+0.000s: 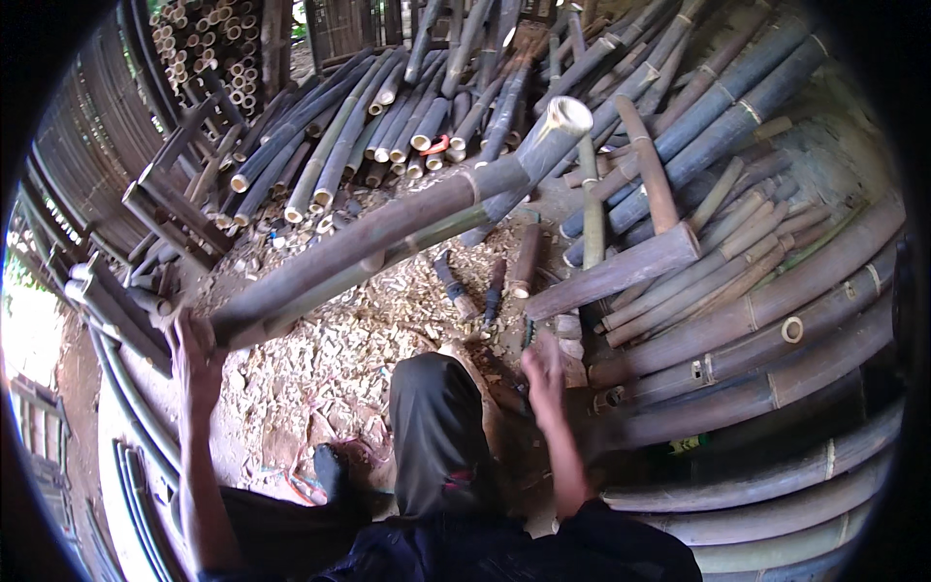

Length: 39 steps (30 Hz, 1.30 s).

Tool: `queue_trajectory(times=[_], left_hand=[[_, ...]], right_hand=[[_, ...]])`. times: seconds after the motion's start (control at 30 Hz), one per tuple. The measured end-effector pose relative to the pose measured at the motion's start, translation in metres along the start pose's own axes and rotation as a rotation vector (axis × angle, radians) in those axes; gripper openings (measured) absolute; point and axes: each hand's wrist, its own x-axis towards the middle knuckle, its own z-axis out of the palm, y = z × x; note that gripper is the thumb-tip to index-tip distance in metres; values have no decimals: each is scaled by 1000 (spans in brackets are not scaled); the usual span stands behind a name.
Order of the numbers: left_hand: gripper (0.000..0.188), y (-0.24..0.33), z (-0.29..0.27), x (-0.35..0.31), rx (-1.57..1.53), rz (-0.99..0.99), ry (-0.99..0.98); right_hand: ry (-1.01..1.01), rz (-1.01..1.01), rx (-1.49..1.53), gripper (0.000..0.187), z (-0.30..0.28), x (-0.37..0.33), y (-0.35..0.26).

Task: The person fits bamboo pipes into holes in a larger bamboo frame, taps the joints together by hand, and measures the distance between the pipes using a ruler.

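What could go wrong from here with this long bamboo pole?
The long bamboo pole might slip or roll, since only your left hand is at its near end and your right hand is away from it. The shavings strewn across the ground could also make your footing slippery.

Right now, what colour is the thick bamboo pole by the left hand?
The bamboo pole is dark greyish brown, best seen in the head view.
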Motion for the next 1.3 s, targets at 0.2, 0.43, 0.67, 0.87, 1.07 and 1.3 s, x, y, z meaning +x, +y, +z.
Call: queue_trajectory(times=[0.2,0.43,0.67,0.87,1.07,1.3], left_hand=[[103,14,23,-71,-139,-103,259],[109,43,37,-150,-92,-439,156],[93,39,38,-205,-415,-800,-85],[98,1,62,-253,-703,-952,-348],[102,-42,89,-294,-566,-690,-555],[75,-48,122,-307,-654,-1021,-537]], right_hand=[[272,-436,-194,78,-41,92,-199],[499,-145,-274,71,-49,85,-192],[611,-58,10,60,-67,35,-121],[761,93,79,58,-84,10,-67],[554,152,-197,58,-165,13,30],[360,297,75,60,-231,13,118]])
